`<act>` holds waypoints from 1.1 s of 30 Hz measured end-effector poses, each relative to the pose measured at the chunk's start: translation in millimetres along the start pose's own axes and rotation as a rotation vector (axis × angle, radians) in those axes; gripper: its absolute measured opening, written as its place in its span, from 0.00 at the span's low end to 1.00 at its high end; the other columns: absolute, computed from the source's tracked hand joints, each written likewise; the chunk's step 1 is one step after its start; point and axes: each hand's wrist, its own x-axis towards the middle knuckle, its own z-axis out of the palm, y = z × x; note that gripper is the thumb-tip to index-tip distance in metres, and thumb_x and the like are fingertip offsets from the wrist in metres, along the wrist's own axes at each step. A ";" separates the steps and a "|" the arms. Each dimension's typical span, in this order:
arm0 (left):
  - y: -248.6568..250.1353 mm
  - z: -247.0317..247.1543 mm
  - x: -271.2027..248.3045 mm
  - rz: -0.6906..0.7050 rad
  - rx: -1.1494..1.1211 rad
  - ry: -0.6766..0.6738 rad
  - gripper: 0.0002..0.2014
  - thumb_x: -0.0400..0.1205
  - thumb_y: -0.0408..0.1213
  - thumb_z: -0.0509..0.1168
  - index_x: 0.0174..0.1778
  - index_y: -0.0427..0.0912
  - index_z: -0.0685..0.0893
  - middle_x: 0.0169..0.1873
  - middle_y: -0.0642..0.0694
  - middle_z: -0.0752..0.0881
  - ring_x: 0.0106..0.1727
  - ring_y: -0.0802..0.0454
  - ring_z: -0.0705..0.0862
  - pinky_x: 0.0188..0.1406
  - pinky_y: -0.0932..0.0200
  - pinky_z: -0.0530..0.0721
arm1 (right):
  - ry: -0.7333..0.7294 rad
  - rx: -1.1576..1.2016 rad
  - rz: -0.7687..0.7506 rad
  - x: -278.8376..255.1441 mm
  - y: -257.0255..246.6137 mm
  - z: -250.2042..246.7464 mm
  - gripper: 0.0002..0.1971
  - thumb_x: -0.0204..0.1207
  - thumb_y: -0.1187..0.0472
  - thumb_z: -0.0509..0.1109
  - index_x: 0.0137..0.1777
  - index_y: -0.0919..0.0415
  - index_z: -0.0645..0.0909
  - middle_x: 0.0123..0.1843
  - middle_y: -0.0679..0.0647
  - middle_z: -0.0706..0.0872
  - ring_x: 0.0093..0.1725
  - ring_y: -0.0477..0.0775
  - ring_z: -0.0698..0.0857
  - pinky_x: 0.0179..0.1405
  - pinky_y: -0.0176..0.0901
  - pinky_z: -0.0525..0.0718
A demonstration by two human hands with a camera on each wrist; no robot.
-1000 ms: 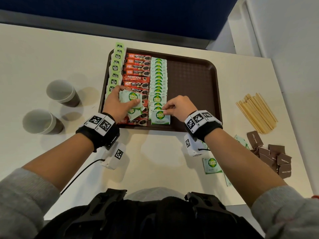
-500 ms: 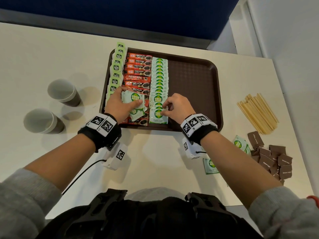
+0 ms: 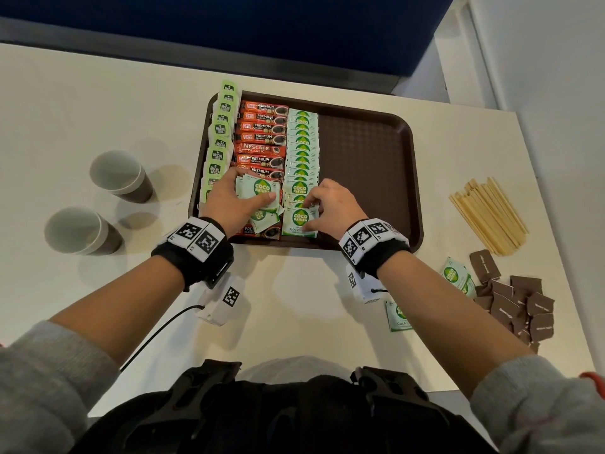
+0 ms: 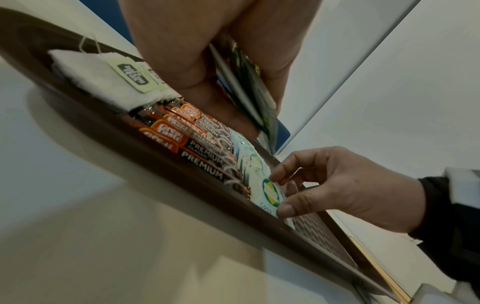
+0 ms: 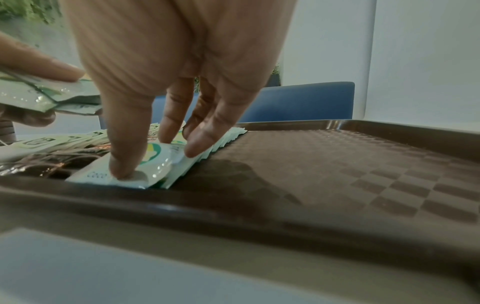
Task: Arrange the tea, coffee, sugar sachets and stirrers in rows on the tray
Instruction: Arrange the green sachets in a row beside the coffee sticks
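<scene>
Since half a second ago the right hand (image 3: 330,208) has stayed at the near end of the row of green-and-white sugar sachets (image 3: 302,152) on the dark brown plastic tray (image 3: 370,158), thumb and fingers (image 5: 197,144) curled and pressing down the nearest green-and-white sachet (image 3: 299,221), now flatter by the tray's near rim. The left hand (image 3: 229,201) still grips a fanned bunch of the same green-and-white sachets (image 3: 260,191) over the red coffee sticks (image 3: 262,139), fingers curled round them. Pale green-tagged tea bags (image 3: 219,142) line the tray's left edge. On the cream surface (image 3: 98,93), two white-lined brown paper cups (image 3: 121,176) stand toward its left edge; pale wooden stirrers (image 3: 487,214), dark brown sachets (image 3: 517,303) and loose green sachets (image 3: 397,316) lie toward the right edge. Behind the far edge is a dark blue panel (image 3: 262,24); a white wall (image 3: 540,60) stands to the right.
</scene>
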 end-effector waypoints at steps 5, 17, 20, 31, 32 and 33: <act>-0.8 1.8 -1.1 0.020 0.008 -0.012 0.21 0.71 0.40 0.78 0.55 0.46 0.76 0.49 0.48 0.87 0.51 0.49 0.86 0.57 0.49 0.85 | 0.160 0.135 -0.056 1.1 -8.3 -8.0 0.15 0.71 0.49 0.75 0.51 0.59 0.85 0.46 0.48 0.76 0.37 0.39 0.74 0.42 0.31 0.72; -1.3 5.6 -4.2 0.070 0.061 -0.114 0.22 0.64 0.42 0.82 0.43 0.54 0.76 0.52 0.47 0.86 0.53 0.48 0.84 0.52 0.51 0.85 | 0.038 0.467 -0.032 5.3 -20.5 -19.8 0.07 0.71 0.62 0.77 0.48 0.60 0.85 0.36 0.47 0.82 0.34 0.40 0.80 0.37 0.25 0.82; -3.2 2.0 -3.2 0.084 0.054 -0.107 0.20 0.66 0.40 0.81 0.41 0.56 0.76 0.54 0.48 0.85 0.56 0.49 0.84 0.53 0.54 0.84 | 0.072 0.507 0.010 3.8 -11.6 -25.2 0.07 0.71 0.64 0.77 0.47 0.62 0.84 0.34 0.47 0.82 0.33 0.42 0.81 0.38 0.32 0.86; -8.8 -10.7 6.4 0.032 0.050 0.007 0.20 0.68 0.41 0.80 0.48 0.49 0.76 0.47 0.51 0.86 0.51 0.49 0.88 0.52 0.49 0.87 | -0.118 0.179 0.060 -4.6 7.8 -9.8 0.09 0.71 0.60 0.77 0.50 0.59 0.86 0.43 0.51 0.85 0.38 0.44 0.80 0.44 0.37 0.78; -9.5 -10.4 6.7 0.029 0.052 0.009 0.21 0.68 0.41 0.80 0.49 0.48 0.76 0.48 0.49 0.86 0.52 0.48 0.88 0.52 0.48 0.87 | -0.119 0.170 0.057 -4.8 6.8 -8.0 0.09 0.71 0.60 0.77 0.50 0.59 0.86 0.43 0.51 0.84 0.40 0.45 0.80 0.44 0.36 0.77; -9.7 -9.8 6.5 0.031 0.052 0.011 0.21 0.68 0.41 0.80 0.50 0.48 0.76 0.49 0.49 0.86 0.53 0.47 0.87 0.52 0.48 0.87 | -0.114 0.169 0.052 -5.1 6.3 -6.8 0.09 0.71 0.61 0.77 0.51 0.59 0.86 0.44 0.51 0.84 0.41 0.46 0.80 0.45 0.36 0.76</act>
